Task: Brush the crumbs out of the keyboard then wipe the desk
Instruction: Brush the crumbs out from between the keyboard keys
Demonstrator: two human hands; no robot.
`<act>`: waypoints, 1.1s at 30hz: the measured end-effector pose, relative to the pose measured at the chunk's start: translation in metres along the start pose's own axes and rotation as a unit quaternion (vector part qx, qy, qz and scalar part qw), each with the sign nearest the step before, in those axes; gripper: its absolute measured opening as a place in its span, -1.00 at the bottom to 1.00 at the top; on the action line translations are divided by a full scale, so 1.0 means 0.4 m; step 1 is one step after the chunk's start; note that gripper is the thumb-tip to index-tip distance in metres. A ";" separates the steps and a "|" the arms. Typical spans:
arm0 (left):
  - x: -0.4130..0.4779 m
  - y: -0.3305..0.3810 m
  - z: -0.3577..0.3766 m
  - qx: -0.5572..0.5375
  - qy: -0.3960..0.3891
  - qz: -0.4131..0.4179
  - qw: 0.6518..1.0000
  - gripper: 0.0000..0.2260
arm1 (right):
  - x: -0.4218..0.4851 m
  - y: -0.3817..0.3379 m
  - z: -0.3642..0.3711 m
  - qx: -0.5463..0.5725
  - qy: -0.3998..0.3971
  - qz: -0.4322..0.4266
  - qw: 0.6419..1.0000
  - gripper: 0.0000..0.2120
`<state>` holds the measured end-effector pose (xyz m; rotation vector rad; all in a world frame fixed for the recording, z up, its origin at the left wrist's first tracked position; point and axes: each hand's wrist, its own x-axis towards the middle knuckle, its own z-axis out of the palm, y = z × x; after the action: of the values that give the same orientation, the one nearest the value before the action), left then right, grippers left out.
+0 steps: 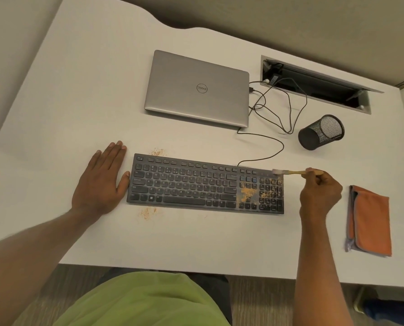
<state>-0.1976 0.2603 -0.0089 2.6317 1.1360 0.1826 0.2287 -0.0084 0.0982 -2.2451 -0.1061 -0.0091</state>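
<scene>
A white worktop (pixel 78 102) fills most of the frame. In the upper middle lies a closed silver laptop (pixel 197 89); its round lid badge reads "DELL", upside down from this view. Below it, in the centre, a dark keyboard (pixel 196 187) lies flat, its long side running left to right. White key legends such as Q W E R T Y and a Windows mark in the bottom row can be read. At the upper right a recessed cable hatch (pixel 313 83) stands open, and a thin black cable (pixel 266 137) loops from it to the laptop and to the keyboard's far edge. A folded orange cloth (pixel 370 220) with a grey border lies at the right, apart from the keyboard.

The left grip (pixel 102 180) rests palm down on the worktop, fingers straight and together, its thumb against the keyboard's left end. The right grip (pixel 319 195) is just right of the keyboard, its fingers curled round the light wooden handle of a small brush (pixel 290 171). The blurred white brush head reaches left of the grip, over the keyboard's upper right corner.

A black mesh pen cup (pixel 320 132) sits right of centre.

Orange crumbs (pixel 248 192) cover the keyboard's right end. Smaller patches lie on the worktop just above and just below its left half.
</scene>
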 end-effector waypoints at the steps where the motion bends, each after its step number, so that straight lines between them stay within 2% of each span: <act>1: 0.000 0.000 0.000 -0.001 0.000 0.000 1.000 -0.37 | 0.010 0.007 -0.011 -0.010 0.010 0.001 1.000 -0.85; 6: 0.001 -0.002 0.000 -0.002 0.000 -0.001 1.000 -0.37 | 0.027 -0.001 -0.034 0.022 0.034 0.013 0.999 -0.86; 9: -0.001 0.001 0.000 -0.001 0.001 -0.001 1.000 -0.37 | 0.010 -0.017 -0.014 0.061 -0.004 0.019 0.998 -0.89; 13: 0.001 0.002 -0.002 0.001 0.008 0.006 1.000 -0.38 | -0.010 -0.002 0.001 0.053 -0.043 0.019 0.998 -0.88; 18: -0.001 0.000 0.001 0.000 0.005 0.003 1.000 -0.37 | 0.000 0.034 -0.048 0.027 0.012 0.041 0.999 -0.86; 22: -0.001 0.000 0.000 -0.001 0.005 0.003 1.000 -0.37 | -0.002 0.014 -0.064 0.051 0.039 0.034 0.997 -0.87; 26: -0.002 0.002 0.000 0.000 0.007 0.004 1.000 -0.38 | -0.028 -0.026 -0.018 0.109 -0.014 0.012 0.994 -0.89; 30: -0.002 0.002 -0.003 0.001 0.006 0.004 1.000 -0.38 | -0.050 -0.024 0.027 0.080 -0.085 -0.012 0.993 -0.84; 33: -0.003 0.004 -0.004 0.001 0.007 0.003 1.000 -0.38 | -0.036 0.003 0.008 0.061 -0.056 0.001 0.997 -0.86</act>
<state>-0.1976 0.2587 -0.0071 2.6413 1.1330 0.2022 0.2143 -0.0079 0.0947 -2.1234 -0.1621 0.1216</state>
